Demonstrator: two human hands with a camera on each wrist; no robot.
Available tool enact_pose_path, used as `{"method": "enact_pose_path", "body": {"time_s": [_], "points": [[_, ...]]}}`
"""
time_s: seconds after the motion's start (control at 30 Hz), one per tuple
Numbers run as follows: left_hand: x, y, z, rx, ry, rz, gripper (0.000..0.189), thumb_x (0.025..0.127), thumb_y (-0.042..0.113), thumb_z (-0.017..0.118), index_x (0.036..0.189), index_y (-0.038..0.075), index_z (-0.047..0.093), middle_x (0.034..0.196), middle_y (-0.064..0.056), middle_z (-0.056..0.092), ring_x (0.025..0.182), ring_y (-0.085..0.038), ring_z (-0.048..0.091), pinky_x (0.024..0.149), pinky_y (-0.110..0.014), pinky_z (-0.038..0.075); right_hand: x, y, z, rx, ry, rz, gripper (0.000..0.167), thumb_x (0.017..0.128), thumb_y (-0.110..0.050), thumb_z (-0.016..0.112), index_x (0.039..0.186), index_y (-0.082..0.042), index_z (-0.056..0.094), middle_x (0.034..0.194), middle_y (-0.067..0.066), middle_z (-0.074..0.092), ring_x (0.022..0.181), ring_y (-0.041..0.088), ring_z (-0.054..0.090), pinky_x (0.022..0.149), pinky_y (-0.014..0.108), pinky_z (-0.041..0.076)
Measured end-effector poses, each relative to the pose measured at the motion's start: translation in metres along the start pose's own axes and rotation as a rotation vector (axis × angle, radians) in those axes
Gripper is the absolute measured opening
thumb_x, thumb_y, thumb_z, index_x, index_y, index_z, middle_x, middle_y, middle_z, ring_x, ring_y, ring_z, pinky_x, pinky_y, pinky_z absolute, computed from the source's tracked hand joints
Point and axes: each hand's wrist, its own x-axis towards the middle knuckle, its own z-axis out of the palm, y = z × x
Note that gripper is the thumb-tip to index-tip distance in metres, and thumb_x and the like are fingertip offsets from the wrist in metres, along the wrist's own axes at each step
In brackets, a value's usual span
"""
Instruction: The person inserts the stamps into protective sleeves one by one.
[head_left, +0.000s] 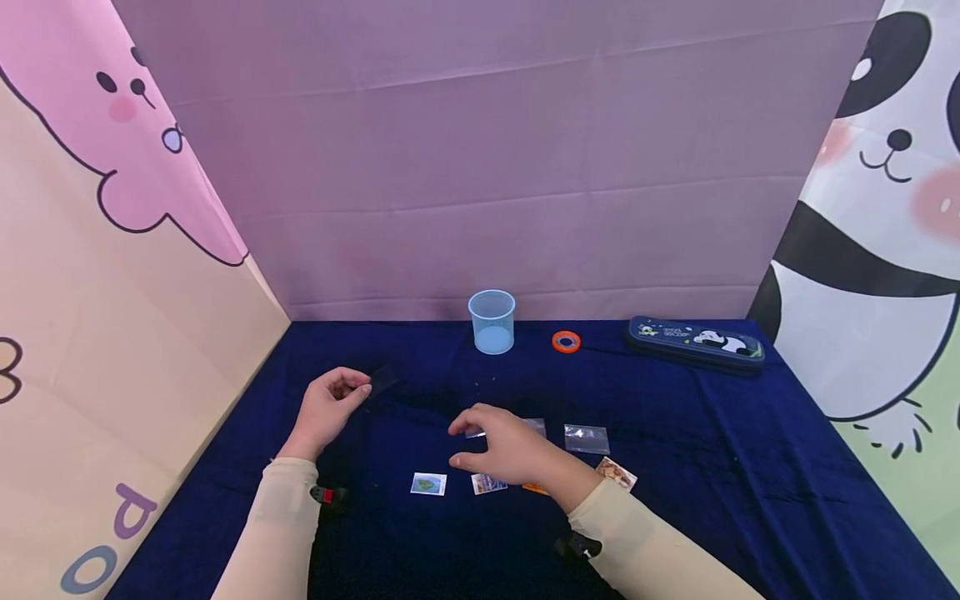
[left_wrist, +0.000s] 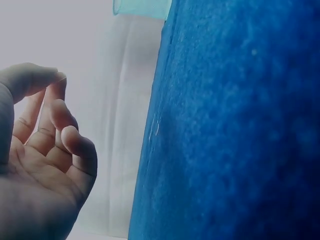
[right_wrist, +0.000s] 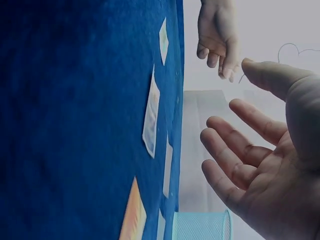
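My left hand [head_left: 330, 408] pinches a small clear plastic bag [head_left: 384, 379] between thumb and forefinger, above the left part of the blue cloth. The bag barely shows against the dark cloth. In the left wrist view the tips of thumb and forefinger meet. My right hand [head_left: 498, 446] hovers over the middle with thumb and fingers apart and nothing between them. Below it lie a blue-toned picture card [head_left: 489, 483] and an orange card [right_wrist: 133, 212], partly covered in the head view. Another card [head_left: 428, 483] lies to the left, and a brownish card [head_left: 617, 472] by the right wrist.
Another clear bag [head_left: 587, 438] lies right of the right hand; more are partly behind it. At the back stand a light blue mesh basket [head_left: 492, 321], an orange tape roll [head_left: 566, 342] and a panda pencil case [head_left: 696, 343]. Printed cloth walls enclose the table.
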Motion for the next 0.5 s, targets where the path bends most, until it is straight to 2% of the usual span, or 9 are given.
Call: {"method": "enact_pose_path", "body": {"time_s": [0.17, 0.3, 0.5], "points": [[0.0, -0.004, -0.005, -0.08, 0.024, -0.026, 0.021, 0.101, 0.019, 0.073, 0.115, 0.003, 0.073, 0.096, -0.008, 0.067, 0.075, -0.019, 0.056, 0.063, -0.027, 0.048, 0.007, -0.004, 0.009, -0.016, -0.001, 0.035, 0.04, 0.095, -0.039, 0.078, 0.127, -0.016, 0.069, 0.124, -0.002, 0.066, 0.115, 0.017, 0.062, 0.1, 0.042, 0.051], [0.0, -0.007, -0.007, -0.153, 0.043, -0.076, 0.028, 0.102, 0.018, 0.072, 0.12, -0.003, 0.069, 0.092, -0.007, 0.065, 0.073, -0.016, 0.057, 0.063, -0.026, 0.051, 0.012, -0.01, 0.018, -0.065, -0.006, 0.037, 0.038, 0.091, -0.033, 0.083, 0.123, -0.015, 0.072, 0.115, -0.004, 0.068, 0.105, 0.013, 0.064, 0.094, 0.038, 0.053], [-0.002, -0.01, -0.009, -0.202, 0.051, -0.114, 0.031, 0.103, 0.019, 0.07, 0.123, -0.004, 0.067, 0.092, -0.01, 0.062, 0.072, -0.014, 0.055, 0.064, -0.024, 0.051, 0.018, -0.02, 0.03, -0.114, -0.047, 0.024, 0.037, 0.087, -0.027, 0.087, 0.119, -0.015, 0.074, 0.107, -0.006, 0.068, 0.095, 0.009, 0.063, 0.087, 0.032, 0.052]]}}
